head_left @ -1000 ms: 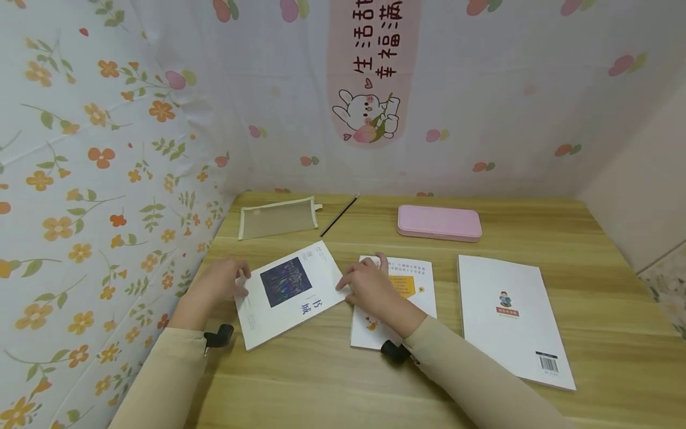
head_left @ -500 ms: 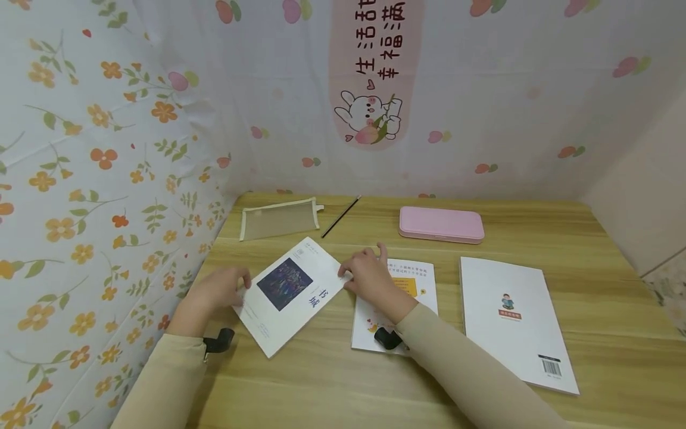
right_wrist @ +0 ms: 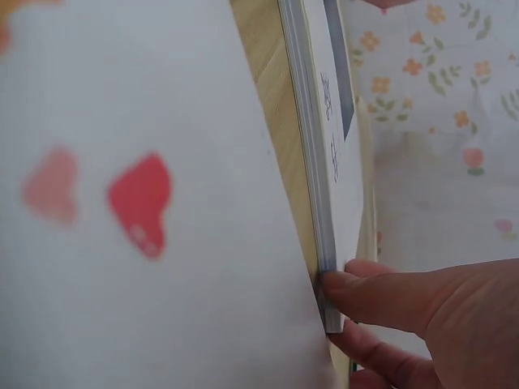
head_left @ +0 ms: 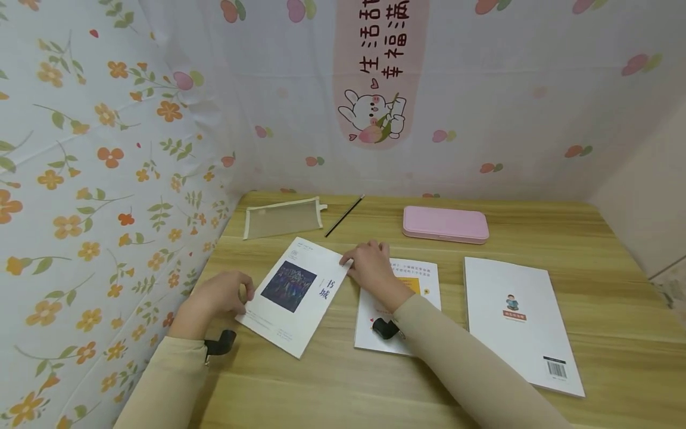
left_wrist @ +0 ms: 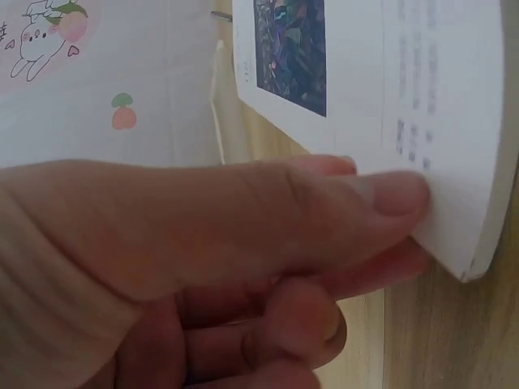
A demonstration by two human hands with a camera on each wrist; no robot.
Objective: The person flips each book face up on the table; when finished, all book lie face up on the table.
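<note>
A white book with a dark cover picture (head_left: 292, 292) lies tilted on the wooden table (head_left: 482, 238). My left hand (head_left: 245, 295) pinches its near-left corner, with the thumb on top and fingers beneath, as the left wrist view shows for the hand (left_wrist: 403, 231) and the book (left_wrist: 442, 97). My right hand (head_left: 351, 265) holds the book's far-right corner. In the right wrist view its fingertips (right_wrist: 349, 288) press the corner of the book (right_wrist: 336, 162). That hand and forearm lie over a second white book with an orange patch (head_left: 420, 286).
A larger white book with a barcode (head_left: 520, 322) lies at the right. At the back are a pink case (head_left: 445, 224), a black pen (head_left: 344, 215) and a beige mesh pouch (head_left: 283, 217). Flowered curtains close off the left and back.
Both hands have turned the book counterclockwise on the table. The left hand drew its corner nearer; the right hand pushed its corner farther away.
</note>
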